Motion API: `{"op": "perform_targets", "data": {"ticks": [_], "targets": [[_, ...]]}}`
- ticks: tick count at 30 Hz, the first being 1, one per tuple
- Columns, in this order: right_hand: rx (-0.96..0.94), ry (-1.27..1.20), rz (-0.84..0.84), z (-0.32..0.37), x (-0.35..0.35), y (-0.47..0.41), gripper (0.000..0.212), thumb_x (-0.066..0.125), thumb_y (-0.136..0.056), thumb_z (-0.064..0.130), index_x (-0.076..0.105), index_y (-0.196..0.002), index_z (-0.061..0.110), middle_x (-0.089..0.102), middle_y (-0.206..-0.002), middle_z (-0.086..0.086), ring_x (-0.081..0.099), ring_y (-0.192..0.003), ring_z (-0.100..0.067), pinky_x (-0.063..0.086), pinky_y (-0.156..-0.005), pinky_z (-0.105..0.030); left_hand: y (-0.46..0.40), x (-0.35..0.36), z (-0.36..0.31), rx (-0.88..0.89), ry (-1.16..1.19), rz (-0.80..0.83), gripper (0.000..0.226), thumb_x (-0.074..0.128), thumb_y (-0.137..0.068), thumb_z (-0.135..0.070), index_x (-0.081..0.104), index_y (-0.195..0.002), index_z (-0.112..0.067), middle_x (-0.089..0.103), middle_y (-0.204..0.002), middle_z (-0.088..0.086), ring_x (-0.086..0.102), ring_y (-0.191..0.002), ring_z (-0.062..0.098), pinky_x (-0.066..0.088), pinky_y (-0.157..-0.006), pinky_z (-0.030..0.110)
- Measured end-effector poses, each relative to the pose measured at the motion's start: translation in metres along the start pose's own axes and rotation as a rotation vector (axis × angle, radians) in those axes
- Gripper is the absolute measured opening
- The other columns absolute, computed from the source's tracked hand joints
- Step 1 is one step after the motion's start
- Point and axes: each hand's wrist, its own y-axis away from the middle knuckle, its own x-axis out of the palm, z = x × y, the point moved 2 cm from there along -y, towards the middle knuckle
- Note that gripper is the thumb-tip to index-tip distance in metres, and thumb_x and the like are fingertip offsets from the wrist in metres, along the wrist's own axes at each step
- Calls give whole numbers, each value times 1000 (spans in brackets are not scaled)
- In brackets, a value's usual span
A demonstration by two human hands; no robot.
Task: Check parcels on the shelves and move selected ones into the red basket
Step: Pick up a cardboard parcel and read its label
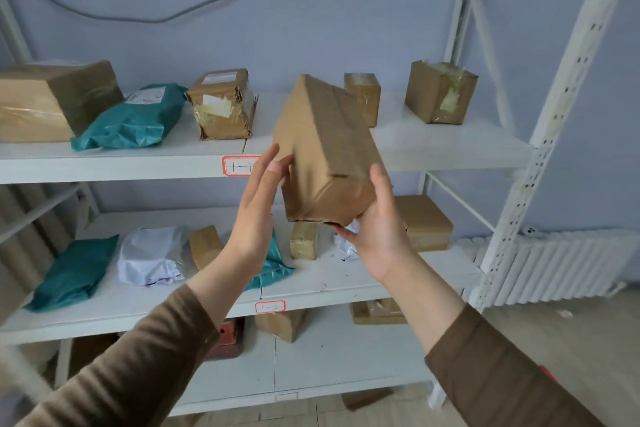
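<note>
Brown sleeves lead up to both hands at a tall cardboard parcel (325, 152), held tilted in front of the white shelves. Right hand (377, 229) makes the grip: fingers cupped under the parcel's lower end, thumb up its right side. Left hand (258, 208) is released, fingers straight, tips just touching the parcel's left face. Above and behind the grip, other boxes and a teal mailer (133, 118) sit on the upper shelf (450, 146). No red basket shows for certain. To check it well, I'd close the left hand on the parcel before turning it, since the one-handed hold looks top-heavy.
</note>
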Motion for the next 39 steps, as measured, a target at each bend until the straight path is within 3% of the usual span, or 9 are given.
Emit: {"op": "perform_targets", "data": {"ticks": [3, 8, 13, 16, 19, 25, 30, 34, 39], "targets": [[-273, 402, -99, 14, 7, 9, 57, 65, -89, 62, 58, -134, 29, 66, -117, 17, 62, -114, 5, 47, -91, -13, 2, 8, 7, -110, 140, -5, 78, 53, -87, -74, 36, -154, -38, 64, -143, -12, 61, -132, 6, 35, -124, 43], [-736, 1207, -257, 5, -7, 5, 86, 58, -75, 79, 49, -144, 28, 46, -155, 6, 35, -146, -21, 38, -112, -50, 2, 22, 14, -230, 213, 34, 98, 71, -73, -81, 45, -151, -28, 71, -138, -4, 69, -126, 20, 47, -115, 56], [-977, 1511, -328, 2, -29, 8, 92, 62, -76, 75, 50, -148, 20, 39, -165, -7, 30, -154, -33, 34, -114, -58, -3, 40, 17, -289, 160, 91, 109, 72, -56, -91, 59, -145, -30, 73, -129, -1, 69, -111, 18, 53, -101, 39], [-1095, 1586, -301, -5, -44, 8, 97, 71, -75, 70, 44, -152, 18, 36, -166, -10, 26, -155, -35, 30, -116, -65, -4, 54, 19, -300, 131, 141, 89, 73, -70, -78, 59, -145, -31, 72, -135, -4, 67, -125, 20, 51, -106, 43], [-1119, 1548, -217, -9, -59, 5, 103, 73, -74, 74, 37, -154, 21, 31, -169, -9, 20, -158, -34, 26, -117, -69, -6, 59, 23, -272, 112, 85, 74, 77, -76, -55, 58, -142, -27, 74, -131, -4, 67, -127, 20, 51, -110, 48], [-928, 995, -91, 3, -100, -10, 97, 66, -88, 67, 22, -161, 20, 20, -171, -4, 21, -158, -25, 33, -122, -58, -5, 47, 29, 72, -213, 53, 104, 91, -69, -35, 31, -154, -30, 51, -152, -3, 50, -143, 18, 43, -119, 54], [-710, 932, 21, 13, -121, -17, 54, 59, -87, 74, 55, -119, 31, 43, -121, 45, 51, -118, -7, 49, -101, -54, 0, 51, 32, 162, -315, 121, 110, 91, -70, -37, 26, -158, -31, 47, -156, 1, 46, -146, 22, 40, -120, 56], [-516, 673, 222, 22, -117, -6, 53, 69, -97, 38, 48, -145, 32, 59, -133, 37, 57, -128, 5, 48, -105, -18, 3, 63, 29, -9, -199, 73, 102, 88, -68, -60, 42, -154, -28, 65, -143, -4, 60, -134, 21, 51, -112, 47], [-374, 480, 226, 23, -125, -11, 70, 62, -95, 42, 38, -159, 29, 62, -145, 16, 55, -135, -1, 48, -103, -18, 5, 81, 23, -166, -70, 0, 44, 63, -98, -47, 57, -140, -34, 75, -120, -12, 73, -96, -6, 53, -75, 14]]}}
